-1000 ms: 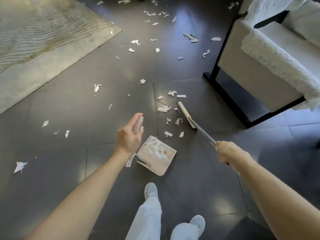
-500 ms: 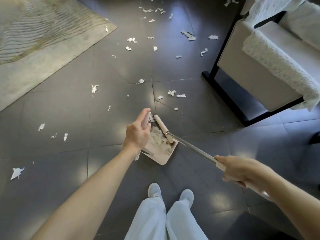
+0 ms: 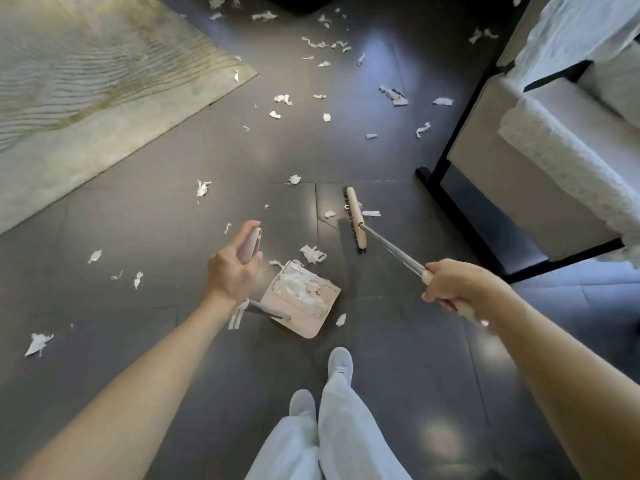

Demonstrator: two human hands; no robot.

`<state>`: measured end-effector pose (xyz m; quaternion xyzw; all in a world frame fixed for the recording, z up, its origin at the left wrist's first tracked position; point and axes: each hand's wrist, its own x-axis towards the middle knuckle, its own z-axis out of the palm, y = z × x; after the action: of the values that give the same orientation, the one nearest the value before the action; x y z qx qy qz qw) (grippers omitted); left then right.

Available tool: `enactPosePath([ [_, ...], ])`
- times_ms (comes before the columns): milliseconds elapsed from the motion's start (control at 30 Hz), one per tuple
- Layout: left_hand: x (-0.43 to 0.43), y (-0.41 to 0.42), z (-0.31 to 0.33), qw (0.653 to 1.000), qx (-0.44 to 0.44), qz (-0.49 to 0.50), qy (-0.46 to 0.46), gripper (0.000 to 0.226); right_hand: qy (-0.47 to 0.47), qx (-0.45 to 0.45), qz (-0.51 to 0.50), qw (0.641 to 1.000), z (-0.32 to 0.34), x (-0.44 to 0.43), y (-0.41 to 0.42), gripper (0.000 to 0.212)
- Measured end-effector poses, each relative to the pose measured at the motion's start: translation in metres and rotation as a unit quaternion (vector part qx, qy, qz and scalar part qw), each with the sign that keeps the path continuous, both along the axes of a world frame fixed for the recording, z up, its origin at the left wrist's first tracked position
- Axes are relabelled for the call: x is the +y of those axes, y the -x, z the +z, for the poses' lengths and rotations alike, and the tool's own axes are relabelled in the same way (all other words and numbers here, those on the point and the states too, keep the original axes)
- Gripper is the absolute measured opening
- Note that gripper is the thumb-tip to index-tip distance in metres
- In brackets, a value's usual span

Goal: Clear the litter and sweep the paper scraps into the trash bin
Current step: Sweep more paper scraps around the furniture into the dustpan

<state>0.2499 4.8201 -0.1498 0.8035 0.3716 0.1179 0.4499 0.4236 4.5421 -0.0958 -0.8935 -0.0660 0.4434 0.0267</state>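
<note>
Paper scraps (image 3: 313,253) lie scattered over the dark tiled floor (image 3: 173,220), thickest toward the far side and thinner near the feet; one crumpled piece sits just beyond the dustpan's open mouth, and a small bit lies beside its near right corner. A pale rug (image 3: 86,91) covers the floor at the upper left, with a scrap or two on its edge. At the right stands a light armchair (image 3: 519,161) on a black frame, with a white fluffy throw (image 3: 571,157) draped over it.

The broom (image 3: 356,218) reaches out ahead, its wooden head resting on the tiles among a few scraps, bristles turned left. The right hand (image 3: 457,282) is closed around the broom's handle where the metal shaft meets the pale grip. The dustpan (image 3: 304,303) sits on the floor between the hands, already holding a heap of white scraps. The left hand (image 3: 232,268) is wrapped around the top of the dustpan's upright handle, thumb along its side. White trousers and light shoes (image 3: 339,362) show at the bottom.
</note>
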Motion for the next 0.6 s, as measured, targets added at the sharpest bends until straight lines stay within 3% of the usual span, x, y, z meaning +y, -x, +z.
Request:
enactPosePath([
  [233,0.012,-0.055,0.013,0.999,0.008,0.028,0.019,0.048,0.014,-0.028,-0.028,0.999,-0.028,0.022,-0.097,0.008],
  [433,0.024,-0.092,0.015,1.000,0.001,0.027,-0.007,0.047,0.035,-0.036,-0.005,0.999,-0.065,0.044,-0.166,0.027],
  [600,0.038,-0.089,0.018,0.999,0.011,0.029,0.007,0.049,0.054,0.014,0.076,0.996,-0.078,0.078,-0.168,0.005],
])
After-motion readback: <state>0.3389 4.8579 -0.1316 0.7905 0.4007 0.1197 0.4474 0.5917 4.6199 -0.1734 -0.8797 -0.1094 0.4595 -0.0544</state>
